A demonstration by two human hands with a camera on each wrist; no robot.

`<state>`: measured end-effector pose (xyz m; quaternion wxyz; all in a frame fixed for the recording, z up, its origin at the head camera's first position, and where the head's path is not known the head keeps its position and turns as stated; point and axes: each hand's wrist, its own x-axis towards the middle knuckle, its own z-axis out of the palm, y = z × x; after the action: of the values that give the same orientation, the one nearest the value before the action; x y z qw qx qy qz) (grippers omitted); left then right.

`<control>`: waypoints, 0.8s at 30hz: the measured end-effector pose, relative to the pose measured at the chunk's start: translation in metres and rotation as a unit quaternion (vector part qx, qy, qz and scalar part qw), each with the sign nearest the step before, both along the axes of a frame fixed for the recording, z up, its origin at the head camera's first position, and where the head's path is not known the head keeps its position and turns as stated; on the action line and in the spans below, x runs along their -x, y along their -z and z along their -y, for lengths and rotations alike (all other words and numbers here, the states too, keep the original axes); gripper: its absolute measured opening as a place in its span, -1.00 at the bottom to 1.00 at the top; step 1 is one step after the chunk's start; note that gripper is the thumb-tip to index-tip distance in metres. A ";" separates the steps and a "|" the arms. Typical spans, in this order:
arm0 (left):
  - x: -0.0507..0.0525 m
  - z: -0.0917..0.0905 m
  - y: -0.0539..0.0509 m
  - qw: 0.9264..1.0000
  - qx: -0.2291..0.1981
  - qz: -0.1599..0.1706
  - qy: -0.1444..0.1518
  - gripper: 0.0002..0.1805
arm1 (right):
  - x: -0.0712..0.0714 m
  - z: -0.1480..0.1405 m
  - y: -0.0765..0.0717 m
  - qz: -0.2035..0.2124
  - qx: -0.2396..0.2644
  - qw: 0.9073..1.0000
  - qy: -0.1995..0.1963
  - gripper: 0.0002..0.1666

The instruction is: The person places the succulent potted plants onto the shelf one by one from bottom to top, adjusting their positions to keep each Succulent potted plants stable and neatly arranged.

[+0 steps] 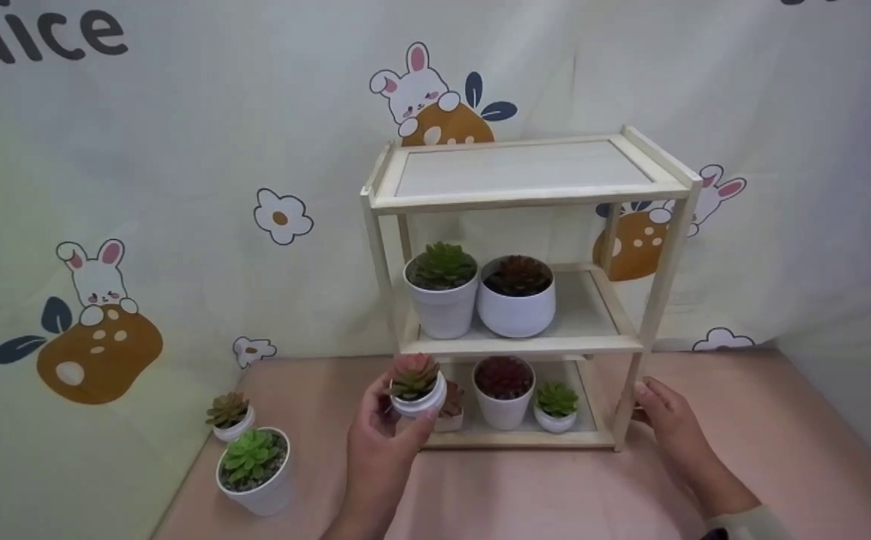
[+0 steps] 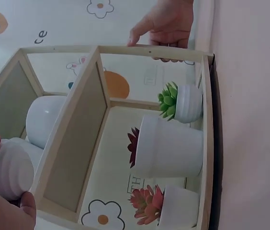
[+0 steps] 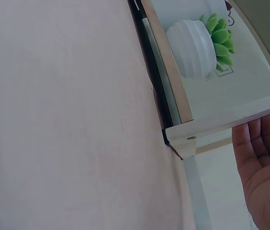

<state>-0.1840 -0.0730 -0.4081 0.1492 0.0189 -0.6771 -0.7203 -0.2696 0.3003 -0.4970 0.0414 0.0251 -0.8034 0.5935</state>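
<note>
My left hand point(image 1: 379, 454) holds a small white ribbed pot point(image 2: 11, 167) with a pink-green succulent point(image 1: 414, 376), raised in front of the wooden shelf point(image 1: 510, 346) at its lower left. My right hand point(image 1: 675, 431) grips the shelf's right front post point(image 3: 240, 118) low down, its fingertips reaching behind it. On the middle tier stand a green succulent pot point(image 1: 444, 311) and a round white pot point(image 1: 518, 311) with a dark red plant. The bottom tier bears a dark red succulent pot point(image 1: 505, 401), a small green one point(image 1: 556, 418) and a reddish one point(image 2: 179, 208), partly hidden in the head view.
At the left of the pink tabletop point(image 1: 518, 495) stand a larger white pot with a bright green succulent point(image 1: 251, 457) and a small brownish one point(image 1: 229, 411). A cloth backdrop point(image 1: 202, 112) with rabbit and flower prints hangs behind the shelf.
</note>
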 end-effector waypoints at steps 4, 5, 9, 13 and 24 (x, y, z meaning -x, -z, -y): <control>0.000 -0.010 -0.002 1.000 -0.004 0.003 0.012 -0.18 | 0.000 0.000 0.000 0.008 -0.002 1.000 0.003 -0.44; 0.001 -0.013 -0.003 1.000 -0.005 0.000 0.015 -0.19 | 0.000 0.000 -0.001 0.009 -0.003 1.000 0.005 -0.43; 0.003 -0.023 -0.005 1.000 -0.006 -0.001 0.025 -0.21 | 0.000 0.000 -0.001 0.014 -0.013 1.000 0.003 -0.37; 0.005 -0.033 -0.009 0.999 -0.019 -0.002 0.048 -0.20 | 0.000 0.000 0.000 0.013 -0.016 1.000 -0.001 -0.34; 0.011 -0.059 -0.011 0.996 -0.036 -0.010 0.083 -0.24 | 0.000 0.000 -0.001 0.015 -0.016 1.000 -0.007 -0.29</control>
<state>-0.1946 -0.0143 -0.3970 0.0948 -0.0389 -0.6482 -0.7546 -0.2695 0.3006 -0.4964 0.0249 0.0224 -0.8131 0.5812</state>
